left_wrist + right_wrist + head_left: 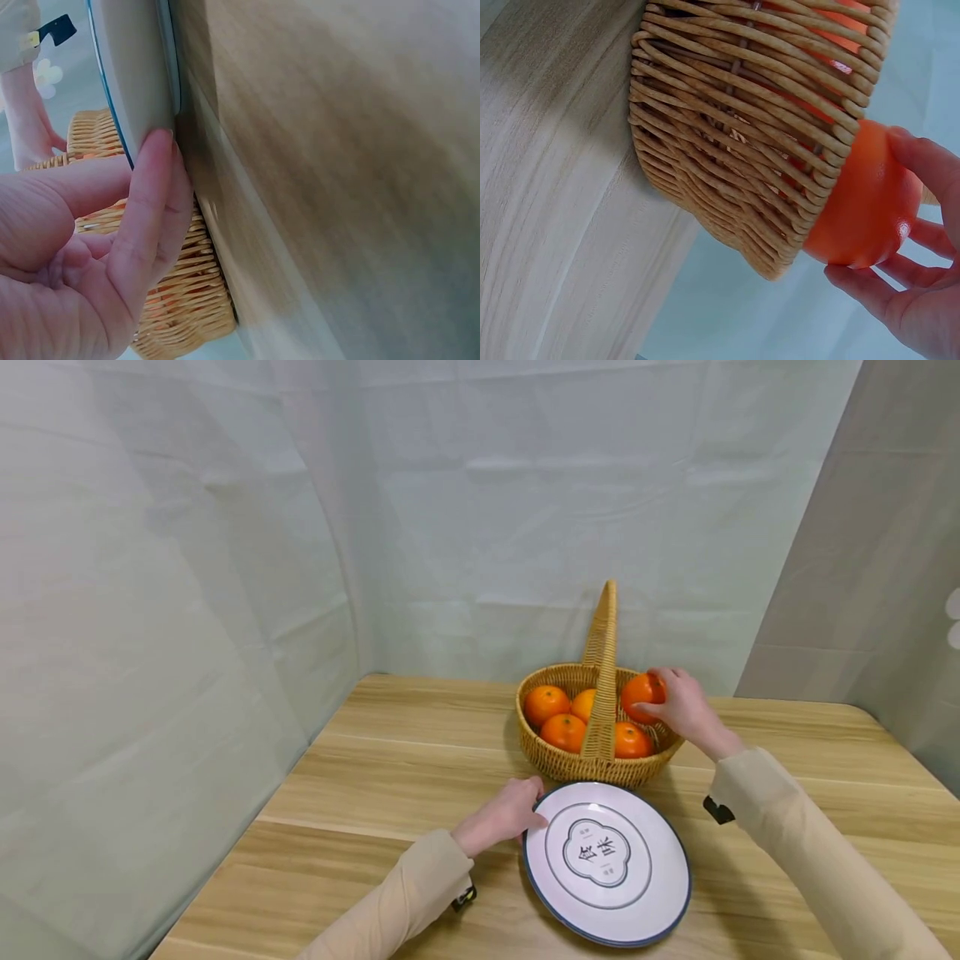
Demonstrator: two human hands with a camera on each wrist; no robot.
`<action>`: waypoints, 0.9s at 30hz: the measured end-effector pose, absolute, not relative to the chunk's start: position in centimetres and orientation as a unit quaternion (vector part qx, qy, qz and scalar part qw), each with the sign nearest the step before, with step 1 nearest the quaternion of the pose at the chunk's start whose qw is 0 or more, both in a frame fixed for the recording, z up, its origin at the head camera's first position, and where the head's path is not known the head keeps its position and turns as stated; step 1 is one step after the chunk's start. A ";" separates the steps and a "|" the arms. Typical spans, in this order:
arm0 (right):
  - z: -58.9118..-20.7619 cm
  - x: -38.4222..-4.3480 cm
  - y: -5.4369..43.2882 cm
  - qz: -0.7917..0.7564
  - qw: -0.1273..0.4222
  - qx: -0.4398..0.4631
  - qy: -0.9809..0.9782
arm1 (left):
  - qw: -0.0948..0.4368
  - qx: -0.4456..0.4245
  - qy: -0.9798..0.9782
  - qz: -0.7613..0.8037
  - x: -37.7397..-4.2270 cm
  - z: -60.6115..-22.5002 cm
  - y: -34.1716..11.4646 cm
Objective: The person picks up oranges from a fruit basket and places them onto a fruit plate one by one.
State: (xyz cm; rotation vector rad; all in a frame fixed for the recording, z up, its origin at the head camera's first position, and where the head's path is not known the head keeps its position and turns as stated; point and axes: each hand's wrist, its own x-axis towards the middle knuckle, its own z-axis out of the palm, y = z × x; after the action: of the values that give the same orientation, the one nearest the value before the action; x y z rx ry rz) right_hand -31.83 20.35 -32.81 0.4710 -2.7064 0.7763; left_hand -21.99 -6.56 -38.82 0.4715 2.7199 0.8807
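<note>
1. One white plate (pixel 551 881), blue-rimmed, closest to the person I'm watching.
2. Left hand (pixel 510 814) at its 10 o'clock, thumb and fingers pinching the edge.
3. Wicker basket (pixel 562 766) at the plate's 12, four oranges (pixel 564 732) inside.
4. Right hand (pixel 686 708), basket's 2 o'clock, fingers half-curled round a fifth orange (pixel 642 697) poking above the rim.

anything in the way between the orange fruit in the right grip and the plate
Yes: the near wall of the basket stands between the orange fruit in the right grip and the plate, with another fruit just inside that wall. The handle rises left of the held fruit, beside that path.
</note>
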 end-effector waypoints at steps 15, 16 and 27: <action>-32.3 -29.3 20.9 0.291 0.185 0.178 -0.922 | 0.126 0.164 0.930 0.306 -22.2 -39.0 -6.7; -32.2 -29.2 21.0 0.292 0.187 0.179 -0.921 | 0.125 0.165 0.929 0.307 -22.2 -39.0 -6.7; -31.1 -27.5 21.1 0.291 0.215 0.200 -0.911 | 0.123 0.167 0.928 0.310 -22.2 -38.7 -6.7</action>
State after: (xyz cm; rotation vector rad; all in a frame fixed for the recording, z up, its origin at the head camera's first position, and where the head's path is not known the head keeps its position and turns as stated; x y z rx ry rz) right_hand -27.46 21.10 -31.06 0.5551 -2.5257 0.8071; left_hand -22.15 -6.73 -38.68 0.4863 2.7077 0.9039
